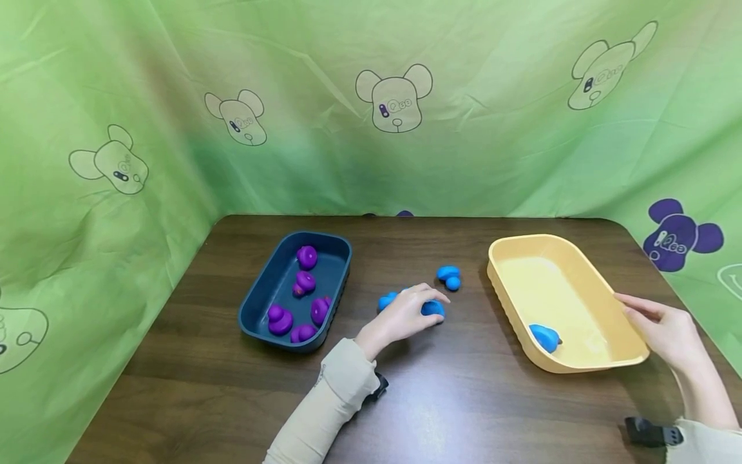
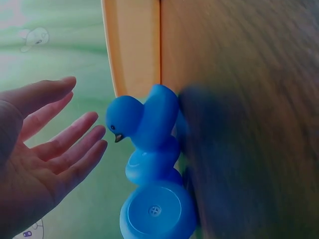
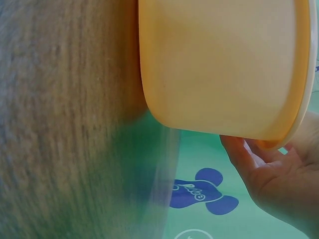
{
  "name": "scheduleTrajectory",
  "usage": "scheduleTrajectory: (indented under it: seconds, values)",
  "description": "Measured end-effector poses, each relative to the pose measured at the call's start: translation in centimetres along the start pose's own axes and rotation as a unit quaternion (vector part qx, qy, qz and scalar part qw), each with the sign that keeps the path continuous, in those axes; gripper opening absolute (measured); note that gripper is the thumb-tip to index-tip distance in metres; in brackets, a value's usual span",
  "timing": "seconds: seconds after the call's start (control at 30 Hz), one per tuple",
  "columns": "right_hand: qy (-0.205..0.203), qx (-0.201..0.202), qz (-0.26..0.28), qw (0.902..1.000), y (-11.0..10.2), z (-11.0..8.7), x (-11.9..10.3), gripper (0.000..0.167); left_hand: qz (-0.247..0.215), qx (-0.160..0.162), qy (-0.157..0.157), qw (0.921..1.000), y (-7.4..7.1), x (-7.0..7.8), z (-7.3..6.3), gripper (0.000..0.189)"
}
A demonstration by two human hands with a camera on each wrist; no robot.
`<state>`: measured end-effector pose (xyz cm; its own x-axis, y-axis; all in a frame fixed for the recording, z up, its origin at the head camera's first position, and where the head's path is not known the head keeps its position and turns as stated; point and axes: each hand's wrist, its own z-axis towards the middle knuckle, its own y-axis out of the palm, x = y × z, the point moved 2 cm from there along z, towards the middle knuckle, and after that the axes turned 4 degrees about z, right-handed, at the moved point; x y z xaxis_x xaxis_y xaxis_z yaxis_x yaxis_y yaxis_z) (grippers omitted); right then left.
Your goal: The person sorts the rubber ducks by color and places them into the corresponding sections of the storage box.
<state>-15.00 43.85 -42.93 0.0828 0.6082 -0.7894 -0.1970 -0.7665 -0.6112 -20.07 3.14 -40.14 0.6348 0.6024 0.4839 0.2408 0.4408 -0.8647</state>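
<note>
My left hand hovers over the blue rubber ducks, fingers spread and slightly bent. Beneath its fingertips lies one blue duck; another blue duck is partly hidden behind the hand. In the left wrist view, the fingers are apart from a duck with a dark beak, and a duck in front shows its round base. At the right, my right hand grips the side rim of a yellow basin. A single blue duck lies inside that basin.
A dark blue basin holding several purple ducks stands on the left of the brown wooden table. One more blue duck lies farther back, between the two basins. Green printed cloth hangs behind and beside the table.
</note>
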Motion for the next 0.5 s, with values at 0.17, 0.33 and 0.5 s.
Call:
scheduleTrajectory:
  seconds: [0.17, 0.33, 0.5]
  values:
    - [-0.001, 0.000, 0.009, 1.0000, 0.0, -0.5, -1.2, 0.024, 0.016, 0.008, -0.004, 0.9998, 0.0, -0.3, -0.1, 0.028]
    - [-0.004, -0.002, 0.001, 1.0000, -0.1, 0.2, 0.5, 0.026, 0.022, 0.011, -0.006, 0.9997, 0.0, -0.5, -0.1, 0.027]
    - [-0.009, 0.004, 0.000, 0.9999, -0.3, 1.9, 4.7, 0.034, 0.027, 0.007, -0.010, 0.9996, 0.2, -0.7, 0.1, 0.027]
